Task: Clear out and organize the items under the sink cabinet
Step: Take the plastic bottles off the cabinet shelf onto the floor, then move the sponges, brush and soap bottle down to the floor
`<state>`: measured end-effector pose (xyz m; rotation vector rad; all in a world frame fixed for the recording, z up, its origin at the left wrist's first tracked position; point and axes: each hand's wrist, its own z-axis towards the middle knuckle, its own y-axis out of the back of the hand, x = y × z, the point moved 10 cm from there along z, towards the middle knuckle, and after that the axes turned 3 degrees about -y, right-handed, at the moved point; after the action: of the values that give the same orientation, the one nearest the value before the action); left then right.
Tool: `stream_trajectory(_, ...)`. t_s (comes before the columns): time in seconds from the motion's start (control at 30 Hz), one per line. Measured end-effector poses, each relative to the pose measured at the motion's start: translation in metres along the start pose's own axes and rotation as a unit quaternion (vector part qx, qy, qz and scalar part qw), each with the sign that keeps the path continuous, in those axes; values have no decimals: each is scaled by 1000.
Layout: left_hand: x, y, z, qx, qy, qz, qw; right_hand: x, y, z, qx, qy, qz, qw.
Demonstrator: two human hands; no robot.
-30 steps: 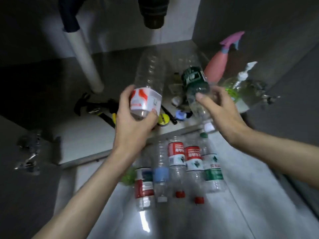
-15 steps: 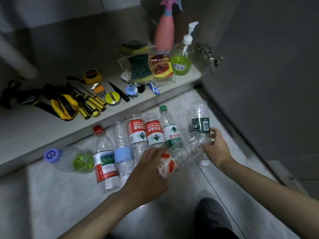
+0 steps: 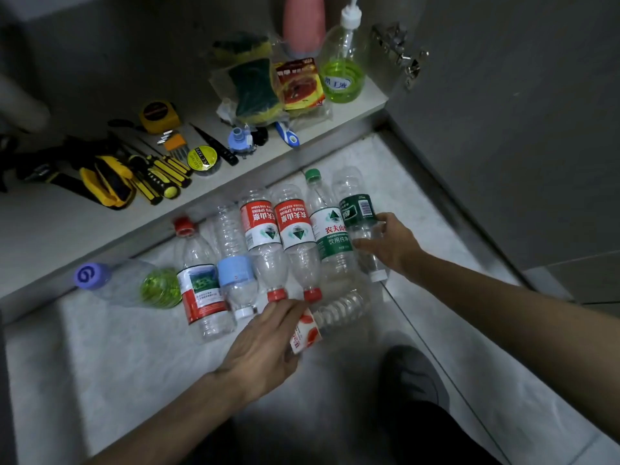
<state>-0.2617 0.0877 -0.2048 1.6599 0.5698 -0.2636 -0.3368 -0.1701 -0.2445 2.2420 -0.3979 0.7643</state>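
On the pale floor (image 3: 100, 347) in front of the open cabinet, a row of empty plastic bottles lies side by side, and both hands are down among them. The right hand (image 3: 391, 245) has its fingers curled round the dark-green-labelled bottle (image 3: 357, 209), which lies at the right end of the row, touching the green-capped bottle (image 3: 330, 229) beside it. Half a second ago this bottle was held slightly apart from the row; now it rests flat against its neighbour. The left hand (image 3: 265, 340) grips the red-and-white-labelled bottle (image 3: 322, 322) at its label end; the bottle lies crosswise just below the red caps of the two red-labelled bottles (image 3: 278, 226), lower and nearer the floor than it was a moment before, when it crossed over the row. One second ago both bottles were up inside the cabinet.

Left of these lie a blue-labelled bottle (image 3: 235, 263), a bottle with a red cap (image 3: 198, 280), and a purple-capped bottle (image 3: 134, 283) with green liquid, all lying as before.

On the cabinet shelf (image 3: 67, 236) above rest yellow-handled tools (image 3: 134, 176), a tape measure (image 3: 157, 117), a roll of tape (image 3: 202, 158), bagged sponges (image 3: 255, 85), a red packet (image 3: 298, 83), a pump bottle (image 3: 342, 68) and a pink bottle (image 3: 303, 21).
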Motion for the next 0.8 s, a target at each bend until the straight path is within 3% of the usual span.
stream_trajectory(0.3,8,0,7,5,14,25,1000,10,-4,-9,-2,4,-14,1000)
stream_trajectory(0.47,2,13,6,-46,-4,6,999,12,-2,-5,-18,11,8,1000)
stream_trajectory(0.6,7,31,12,-64,6,2,998,32,9,-5,-72,52,20,996)
stream_trajectory(0.8,38,117,46,-168,58,-5,984,96,24,-2,-103,140,102,980)
